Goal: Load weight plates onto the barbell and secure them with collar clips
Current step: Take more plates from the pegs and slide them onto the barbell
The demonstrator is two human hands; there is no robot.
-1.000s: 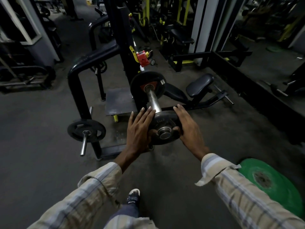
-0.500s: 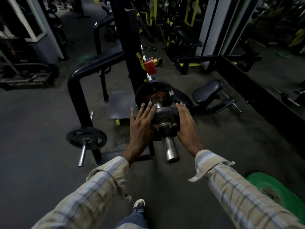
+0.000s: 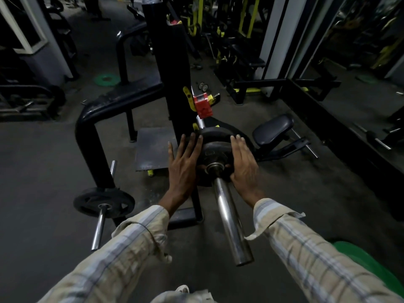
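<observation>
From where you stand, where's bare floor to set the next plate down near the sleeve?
Bare floor lies right of the barbell sleeve, between it and the green plate, and left of the storage peg plate. It is crowded ahead: both hands press the small plate by the rack upright and padded seat.

Both forearms covered by long-sleeved shirt, beige ground with pale blue and grey plaid stripes. Left sleeve [image 3: 122,248]: cuff unbuttoned, hanging loose, fabric creased, thin thread or seam line visible near cuff. Right sleeve [image 3: 317,252]: cuff open, flap sticking outward at wrist. Hands bare, no rings or watch visible. Lower frame edge: light shoe toe [image 3: 182,288], trouser fabric, colour unclear.
</observation>
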